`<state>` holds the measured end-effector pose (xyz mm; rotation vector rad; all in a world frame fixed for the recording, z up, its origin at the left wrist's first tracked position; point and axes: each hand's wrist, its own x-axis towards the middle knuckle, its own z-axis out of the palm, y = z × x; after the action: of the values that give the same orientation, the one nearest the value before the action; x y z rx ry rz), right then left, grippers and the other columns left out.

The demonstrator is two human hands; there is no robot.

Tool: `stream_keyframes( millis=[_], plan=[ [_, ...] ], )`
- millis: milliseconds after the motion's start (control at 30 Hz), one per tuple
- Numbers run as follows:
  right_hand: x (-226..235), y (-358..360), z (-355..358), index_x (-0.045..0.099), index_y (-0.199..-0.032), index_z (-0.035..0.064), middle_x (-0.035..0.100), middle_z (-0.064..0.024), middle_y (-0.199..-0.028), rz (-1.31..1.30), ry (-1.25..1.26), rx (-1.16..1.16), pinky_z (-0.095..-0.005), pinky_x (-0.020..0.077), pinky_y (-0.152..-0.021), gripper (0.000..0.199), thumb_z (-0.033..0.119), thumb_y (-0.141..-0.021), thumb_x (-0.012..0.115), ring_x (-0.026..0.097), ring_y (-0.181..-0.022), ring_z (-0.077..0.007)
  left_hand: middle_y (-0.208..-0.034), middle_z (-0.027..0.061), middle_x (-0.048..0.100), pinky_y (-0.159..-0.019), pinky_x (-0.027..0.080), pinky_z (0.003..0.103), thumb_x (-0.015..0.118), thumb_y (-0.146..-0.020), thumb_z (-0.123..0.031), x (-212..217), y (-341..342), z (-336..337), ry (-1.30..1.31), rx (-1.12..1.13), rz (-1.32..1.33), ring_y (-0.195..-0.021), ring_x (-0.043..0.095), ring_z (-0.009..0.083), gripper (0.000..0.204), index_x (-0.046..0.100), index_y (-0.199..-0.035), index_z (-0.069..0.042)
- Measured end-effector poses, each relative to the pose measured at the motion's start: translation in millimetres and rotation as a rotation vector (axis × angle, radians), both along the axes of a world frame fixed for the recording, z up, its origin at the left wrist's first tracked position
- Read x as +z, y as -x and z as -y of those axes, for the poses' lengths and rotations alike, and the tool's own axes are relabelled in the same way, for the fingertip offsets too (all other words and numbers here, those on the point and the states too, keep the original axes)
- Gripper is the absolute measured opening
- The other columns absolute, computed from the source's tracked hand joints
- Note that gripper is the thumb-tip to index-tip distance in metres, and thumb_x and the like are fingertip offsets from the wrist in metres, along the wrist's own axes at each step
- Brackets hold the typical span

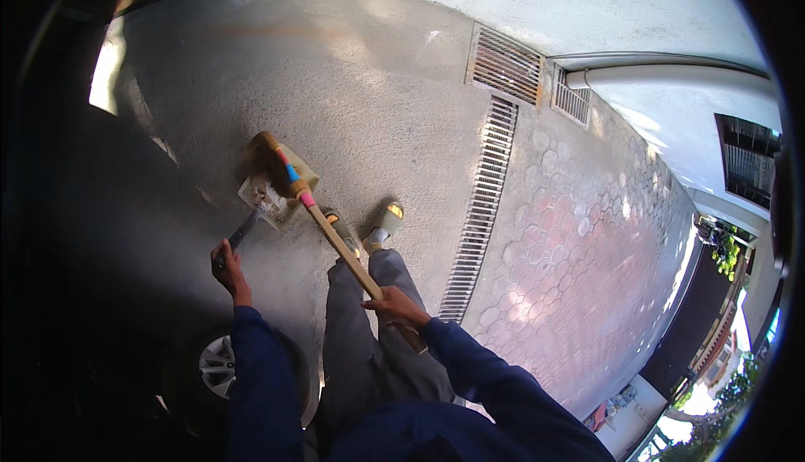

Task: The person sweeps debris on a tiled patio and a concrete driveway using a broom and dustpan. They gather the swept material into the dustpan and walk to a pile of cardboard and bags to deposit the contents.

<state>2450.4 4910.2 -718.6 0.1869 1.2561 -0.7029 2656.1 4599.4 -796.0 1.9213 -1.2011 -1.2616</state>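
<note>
- Nearest to me, I see the right hand (396,307) closed around the wooden stick of the broom (337,242), close to its upper end; a short stub of the stick shows past the fist, toward the dark blue sleeve (482,365).
- Off to the left, I see the left hand (228,267) wrapped around the dark handle of the dustpan (279,217); the pan lies ahead of that hand and slightly to its right.
- Below the hands, I look down on grey trousers (356,349); beside the left sleeve is a car wheel (218,366) with a silver rim, partly covered by that sleeve.
- From the right hand, the broom slants forward and left, so its head, marked with pink, blue and red bands, sits well ahead of the fist and over the pan's far side.
- I make out pale and brown debris (262,191) in the pan; its make-up is too small to tell.
- Just right of the pan, two feet in sandals (389,215) stand on the rough concrete floor (352,85).
- Farther right runs a long drain grate (482,210), then reddish paving (579,244).
- Farthest, I see a pale wall (620,9) with a white pipe (679,80) along it.
</note>
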Motion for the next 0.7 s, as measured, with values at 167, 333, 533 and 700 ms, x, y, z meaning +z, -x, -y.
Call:
stream_keyframes(
  millis=[167,333,533,700],
  plan=[
    [78,26,-77,0.05,-0.08,0.0068,0.044,0.0031,-0.056,-0.005,-0.099,-0.096,-0.0238,0.0329,-0.035,0.029,0.028,-0.086,0.069,0.039,-0.041,-0.0063,-0.109,0.009,0.057,-0.093,0.048,0.038,0.07,-0.085,-0.039,0,-5,9,-0.111,0.039,-0.009,-0.103,0.057,0.0264,0.041,0.059,-0.11,-0.009],
    [130,57,-171,0.055,-0.083,0.0051,0.045,0.0035,-0.057,-0.211,-0.327,-0.187,-0.0246,0.0328,-0.036,0.028,0.028,-0.086,0.07,0.041,-0.041,-0.0063,-0.123,0.0139,0.052,-0.095,0.049,0.037,0.07,-0.084,-0.04,-1,-16,11,-0.121,0.142,-0.052,-0.109,0.056,0.0313,0.053,0.053,-0.123,-0.008],
    [93,134,-249,0.054,-0.076,0.0029,0.048,0.0004,-0.056,-0.558,-0.467,-0.318,-0.0267,0.0403,-0.036,0.029,0.027,-0.086,0.068,0.046,-0.04,-0.0089,-0.132,0.011,0.046,-0.096,0.047,0.034,0.064,-0.088,-0.045,-3,-23,-2,-0.173,0.238,-0.06,-0.115,0.053,0.0304,0.061,0.046,-0.136,-0.011],
    [-27,235,-251,0.053,-0.071,-0.0003,0.054,-0.0069,-0.056,-0.808,-0.554,-0.405,-0.031,0.0436,-0.036,0.031,0.024,-0.083,0.068,0.053,-0.04,-0.0156,-0.132,0.013,0.046,-0.096,0.046,0.037,0.062,-0.088,-0.046,-16,-13,-4,-0.168,0.145,0.054,-0.119,0.051,0.0321,0.061,0.046,-0.135,-0.011]
  ],
)
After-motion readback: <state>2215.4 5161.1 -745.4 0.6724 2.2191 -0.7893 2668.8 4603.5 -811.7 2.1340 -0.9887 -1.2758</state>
